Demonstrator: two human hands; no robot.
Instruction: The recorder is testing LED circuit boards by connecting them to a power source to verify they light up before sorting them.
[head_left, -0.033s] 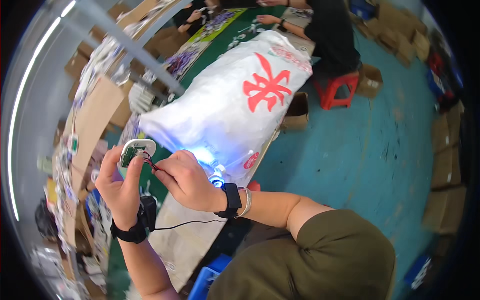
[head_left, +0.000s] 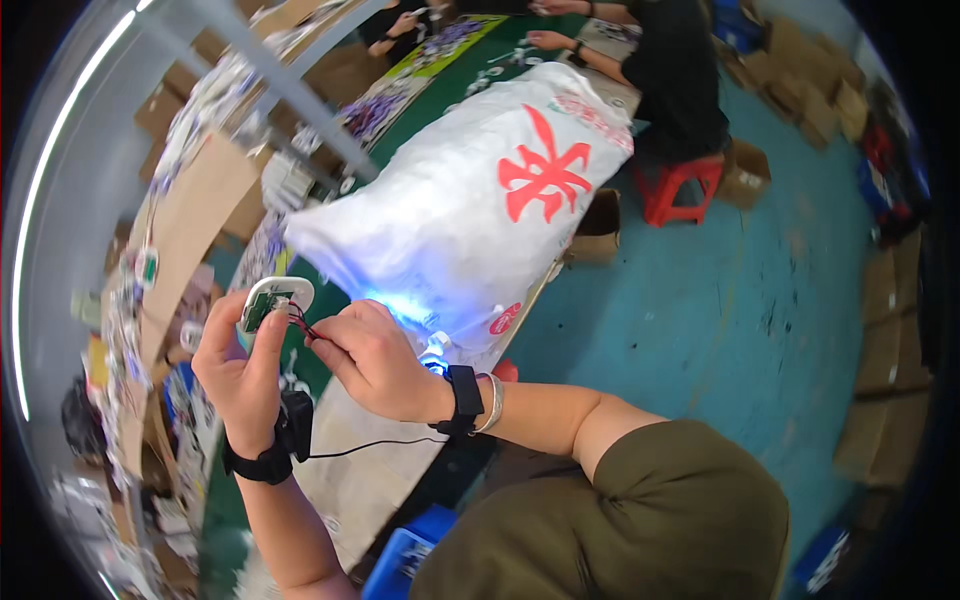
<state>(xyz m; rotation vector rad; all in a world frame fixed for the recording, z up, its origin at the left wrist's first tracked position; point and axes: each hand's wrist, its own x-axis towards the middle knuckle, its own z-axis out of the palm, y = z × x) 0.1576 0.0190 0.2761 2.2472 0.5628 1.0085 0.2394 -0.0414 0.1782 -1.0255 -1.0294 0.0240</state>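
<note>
My left hand (head_left: 243,365) pinches a small white rounded housing (head_left: 303,290) between thumb and fingers, held up above the bench. A green circuit board (head_left: 262,306) shows in its open side. Thin dark red and black wires (head_left: 306,325) run out from the board. My right hand (head_left: 372,362) is closed on these wires with thumb and forefinger, just right of the housing. The wires' far ends are hidden by the right hand. Behind the right wrist a lamp (head_left: 435,352) glows bright blue-white.
A large white woven sack (head_left: 450,190) with red print lies across the green bench (head_left: 225,510). Boxes and parts fill the shelf (head_left: 190,220) on the left. A co-worker (head_left: 675,80) sits on a red stool (head_left: 680,190) at the far right. A blue crate (head_left: 395,565) stands by my lap.
The surroundings have shifted slightly in the picture, with the sack a little further right. Both hands keep the same grip on the housing and wires.
</note>
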